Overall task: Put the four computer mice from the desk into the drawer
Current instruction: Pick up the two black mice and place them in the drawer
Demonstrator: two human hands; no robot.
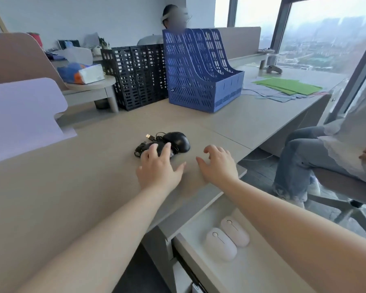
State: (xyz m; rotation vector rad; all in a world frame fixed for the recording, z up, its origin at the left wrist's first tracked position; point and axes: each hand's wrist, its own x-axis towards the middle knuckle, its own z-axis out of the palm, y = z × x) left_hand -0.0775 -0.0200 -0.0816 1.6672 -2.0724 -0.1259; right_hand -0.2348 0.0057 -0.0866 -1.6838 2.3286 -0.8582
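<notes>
Two black wired mice lie together on the beige desk (72, 187). The far black mouse (178, 140) is in plain sight; the near black mouse (156, 148) is mostly covered by the fingers of my left hand (159, 168), which rest on it. Their bundled cables and a USB plug (149, 136) lie just left of them. My right hand (218, 163) hovers over the desk to the right of the mice, fingers spread, holding nothing. Below the desk edge the white drawer (262, 269) stands open, with two white mice (220, 243) (235, 230) side by side inside.
A blue file rack (199, 77) and a black file rack (135, 77) stand at the back of the desk. Green and blue sheets (287, 86) lie far right. A seated person's legs (304, 157) are at the right. A pale divider (23, 115) stands at the left.
</notes>
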